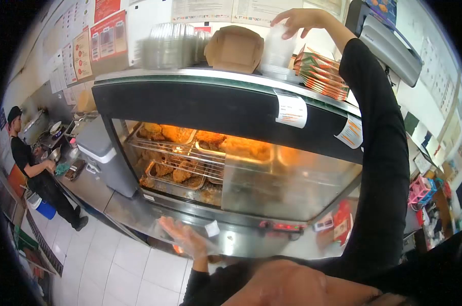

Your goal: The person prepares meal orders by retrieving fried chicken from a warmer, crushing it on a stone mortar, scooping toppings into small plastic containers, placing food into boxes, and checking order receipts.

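The left hand (182, 237), in a clear glove, spreads its fingers loosely and grips nothing visible. Farther away, the right hand's (302, 21) bare fingers curve half open at the translucent stack (278, 48), with orange-and-green packets (320, 74) below them.
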{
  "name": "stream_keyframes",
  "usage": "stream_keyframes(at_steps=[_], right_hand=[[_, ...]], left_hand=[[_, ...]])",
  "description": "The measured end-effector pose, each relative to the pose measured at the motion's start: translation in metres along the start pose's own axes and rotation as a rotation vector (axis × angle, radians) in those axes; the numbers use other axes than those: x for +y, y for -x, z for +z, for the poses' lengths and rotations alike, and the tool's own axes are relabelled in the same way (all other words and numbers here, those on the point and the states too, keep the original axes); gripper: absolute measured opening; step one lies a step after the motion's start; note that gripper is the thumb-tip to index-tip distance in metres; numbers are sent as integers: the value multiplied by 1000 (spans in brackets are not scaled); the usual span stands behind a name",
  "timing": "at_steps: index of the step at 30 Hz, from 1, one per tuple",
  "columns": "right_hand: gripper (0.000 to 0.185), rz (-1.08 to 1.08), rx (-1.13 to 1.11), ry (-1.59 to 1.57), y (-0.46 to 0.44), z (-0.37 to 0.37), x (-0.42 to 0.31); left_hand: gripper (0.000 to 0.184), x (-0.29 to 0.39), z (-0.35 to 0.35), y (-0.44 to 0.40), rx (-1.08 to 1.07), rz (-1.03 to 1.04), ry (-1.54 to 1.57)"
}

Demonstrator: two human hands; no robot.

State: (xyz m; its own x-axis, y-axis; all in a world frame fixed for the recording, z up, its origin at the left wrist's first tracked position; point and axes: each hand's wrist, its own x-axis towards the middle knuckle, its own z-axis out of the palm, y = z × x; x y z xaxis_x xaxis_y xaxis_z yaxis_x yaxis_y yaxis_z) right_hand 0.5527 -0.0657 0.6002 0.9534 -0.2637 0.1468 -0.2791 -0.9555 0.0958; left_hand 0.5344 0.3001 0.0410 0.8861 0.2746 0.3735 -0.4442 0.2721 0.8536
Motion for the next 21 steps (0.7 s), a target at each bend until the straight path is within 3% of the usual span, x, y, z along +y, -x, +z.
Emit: stream_keyframes(at_steps=[2,6,21], right_hand=[[67,3,21,-45,13,-9,-19],[77,108,-166,-361,3,-34,-15],[74,160,-2,-456,15,-26,-11]], left_hand=[[97,-6,-4,-7,-2,-17,-40],[96,-16,-7,-23,-34,-42,-127],[98,-31,-7,-40,-70,-40,-70]])
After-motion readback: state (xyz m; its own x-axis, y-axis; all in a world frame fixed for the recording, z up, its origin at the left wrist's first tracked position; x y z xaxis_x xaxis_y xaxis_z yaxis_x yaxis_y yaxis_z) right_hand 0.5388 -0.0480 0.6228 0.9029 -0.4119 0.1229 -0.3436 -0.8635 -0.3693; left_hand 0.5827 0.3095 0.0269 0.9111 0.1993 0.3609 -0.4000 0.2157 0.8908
